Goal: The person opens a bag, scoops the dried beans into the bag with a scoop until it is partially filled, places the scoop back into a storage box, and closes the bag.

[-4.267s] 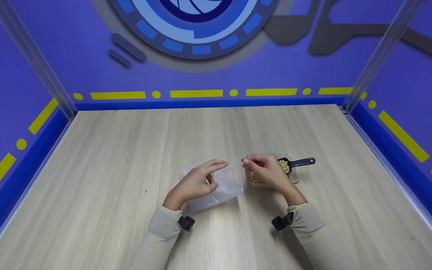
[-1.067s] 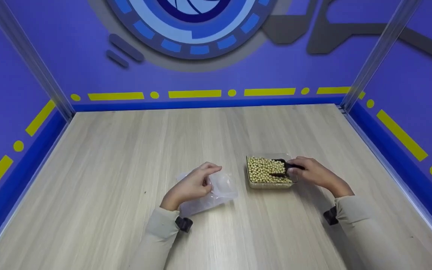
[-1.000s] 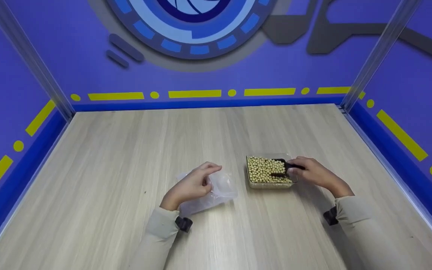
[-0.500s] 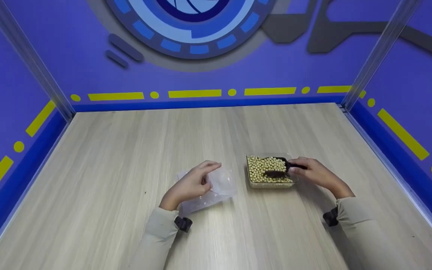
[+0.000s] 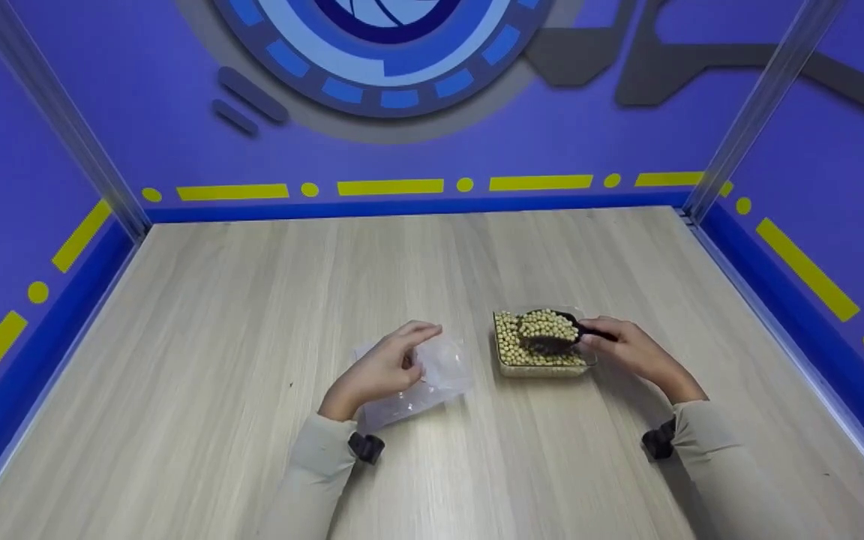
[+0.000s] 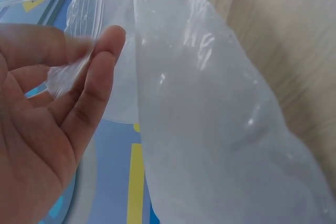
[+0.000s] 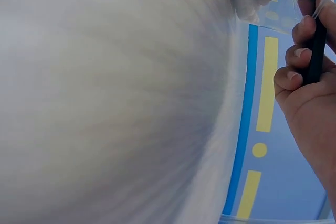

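Observation:
My left hand [image 5: 381, 367] pinches a clear zip-lock plastic bag [image 5: 443, 375] near its zip edge; the left wrist view shows the bag [image 6: 199, 124] hanging wide beside the fingers [image 6: 94, 82]. My right hand [image 5: 642, 356] grips the handle of a black scoop [image 5: 548, 345], fingers curled round the handle in the right wrist view [image 7: 315, 51]. Heaped with pale round beans, the scoop sits at the top of a clear rectangular container [image 5: 544, 372]. More beans [image 5: 508, 349] fill the container around it. The scoop's underside is partly hidden among them.
The container stands on a wooden tabletop [image 5: 289, 300], to the right of the bag. Blue panels [image 5: 402, 161] with yellow marks enclose the table's back and sides. Each wrist bears a black camera strap.
The right hand went from the bag to the scoop and took its handle. The scoop has since risen through the beans and now carries a heap. The left hand stays with the bag.

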Demonstrator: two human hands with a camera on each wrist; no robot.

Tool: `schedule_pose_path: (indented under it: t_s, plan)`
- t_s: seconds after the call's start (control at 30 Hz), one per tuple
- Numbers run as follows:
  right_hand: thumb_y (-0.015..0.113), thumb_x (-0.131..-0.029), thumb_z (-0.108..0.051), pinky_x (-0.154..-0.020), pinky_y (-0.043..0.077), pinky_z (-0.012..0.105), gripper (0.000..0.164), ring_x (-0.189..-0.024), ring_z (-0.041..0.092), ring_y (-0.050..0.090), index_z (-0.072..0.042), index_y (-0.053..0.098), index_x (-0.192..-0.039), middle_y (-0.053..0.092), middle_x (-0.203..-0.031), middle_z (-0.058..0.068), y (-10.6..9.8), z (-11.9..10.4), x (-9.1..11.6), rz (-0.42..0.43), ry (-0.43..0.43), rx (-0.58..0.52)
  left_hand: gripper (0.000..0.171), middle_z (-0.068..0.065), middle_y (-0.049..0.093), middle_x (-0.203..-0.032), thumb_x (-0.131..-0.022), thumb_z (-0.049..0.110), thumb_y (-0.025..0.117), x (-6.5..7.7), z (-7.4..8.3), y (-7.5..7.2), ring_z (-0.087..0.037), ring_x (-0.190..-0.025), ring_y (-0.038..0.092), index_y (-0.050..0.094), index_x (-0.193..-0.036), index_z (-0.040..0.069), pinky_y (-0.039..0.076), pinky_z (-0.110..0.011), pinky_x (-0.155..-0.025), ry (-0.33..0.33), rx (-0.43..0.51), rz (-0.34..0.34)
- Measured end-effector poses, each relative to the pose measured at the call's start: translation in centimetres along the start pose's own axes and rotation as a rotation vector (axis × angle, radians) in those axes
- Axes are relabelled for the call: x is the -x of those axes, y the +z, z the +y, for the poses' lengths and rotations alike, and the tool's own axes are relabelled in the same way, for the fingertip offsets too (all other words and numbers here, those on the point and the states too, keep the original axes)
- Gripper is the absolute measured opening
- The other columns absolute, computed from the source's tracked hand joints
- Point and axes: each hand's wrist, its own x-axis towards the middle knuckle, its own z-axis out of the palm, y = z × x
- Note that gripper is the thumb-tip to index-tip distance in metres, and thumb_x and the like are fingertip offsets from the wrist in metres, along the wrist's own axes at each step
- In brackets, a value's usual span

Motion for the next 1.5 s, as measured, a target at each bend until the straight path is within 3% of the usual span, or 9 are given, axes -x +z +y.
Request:
schedule_pose_path:
  t_s: [0.2, 0.47, 0.63, 0.73, 0.87, 1.13, 1.5]
  plan:
    - [0.057, -0.096, -0.016, -0.087, 0.046, 0.016, 0.038, -0.103, -0.005, 0.052, 0.004, 0.059, -0.128, 0.062, -0.123, 0.022, 0.1, -0.1, 0.1, 0.02, -0.043, -0.035, 0.058, -0.013, 0.043, -0.144, -0.086, -0.008, 0.051, 0.1, 0.1, -0.1, -0.007, -0.072, 0.043, 0.043, -0.143, 0.0, 0.044, -0.019, -0.065, -0.007, 0.028, -0.01]
    - [0.059, -0.095, -0.014, -0.088, 0.047, 0.018, 0.037, -0.107, 0.004, 0.056, 0.004, 0.06, -0.127, 0.063, -0.123, 0.021, 0.1, -0.4, 0.3, 0.036, -0.068, 0.019, 0.057, -0.014, 0.042, -0.145, -0.087, -0.008, 0.051, 0.0, -0.2, 0.0, -0.006, -0.072, 0.043, 0.042, -0.143, -0.002, 0.044, -0.019, -0.065, -0.01, 0.034, -0.016]
    - [0.059, -0.095, -0.015, -0.089, 0.049, 0.023, 0.038, -0.111, 0.021, 0.059, 0.004, 0.06, -0.128, 0.062, -0.123, 0.022, -0.1, -0.4, 0.2, 0.034, -0.06, 0.055, 0.058, -0.013, 0.043, -0.145, -0.086, -0.008, 0.051, 0.0, -0.3, 0.1, -0.006, -0.073, 0.044, 0.042, -0.143, -0.001, 0.045, -0.019, -0.065, -0.01, 0.032, -0.014]
    - [0.059, -0.095, -0.016, -0.087, 0.049, 0.022, 0.037, -0.108, 0.016, 0.06, 0.002, 0.06, -0.127, 0.063, -0.123, 0.022, -0.5, -0.4, 0.2, 0.035, -0.065, 0.047, 0.058, -0.012, 0.044, -0.145, -0.086, -0.008, 0.051, 0.0, -0.3, 0.1, -0.006, -0.073, 0.044, 0.043, -0.143, 0.0, 0.046, -0.019, -0.067, -0.006, 0.031, -0.012]
    - [0.058, -0.095, -0.018, -0.079, 0.046, 0.017, 0.038, -0.099, 0.0, 0.056, 0.001, 0.06, -0.128, 0.063, -0.122, 0.021, -1.1, -0.8, 0.1, 0.024, -0.071, 0.009, 0.058, -0.012, 0.045, -0.144, -0.086, -0.008, 0.052, 0.0, -0.3, 0.0, -0.006, -0.073, 0.044, 0.043, -0.143, 0.0, 0.046, -0.019, -0.066, -0.005, 0.034, -0.01]
    - [0.059, -0.095, -0.018, -0.079, 0.048, 0.017, 0.038, -0.1, 0.003, 0.058, -0.001, 0.06, -0.129, 0.062, -0.123, 0.019, -1.3, -1.9, -0.2, -0.013, -0.094, -0.01, 0.059, -0.011, 0.046, -0.144, -0.086, -0.009, 0.053, 0.1, -0.2, -0.1, -0.006, -0.072, 0.044, 0.043, -0.143, 0.001, 0.045, -0.018, -0.065, -0.018, 0.064, -0.003]
    - [0.057, -0.096, -0.02, -0.085, 0.049, 0.021, 0.039, -0.104, 0.002, 0.056, -0.003, 0.059, -0.131, 0.062, -0.124, 0.016, -0.5, -3.3, -0.9, -0.053, -0.107, -0.005, 0.056, -0.011, 0.047, -0.142, -0.086, -0.007, 0.053, 0.1, -0.3, 0.1, -0.006, -0.074, 0.045, 0.046, -0.14, 0.0, 0.044, -0.018, -0.066, -0.01, 0.033, 0.0]
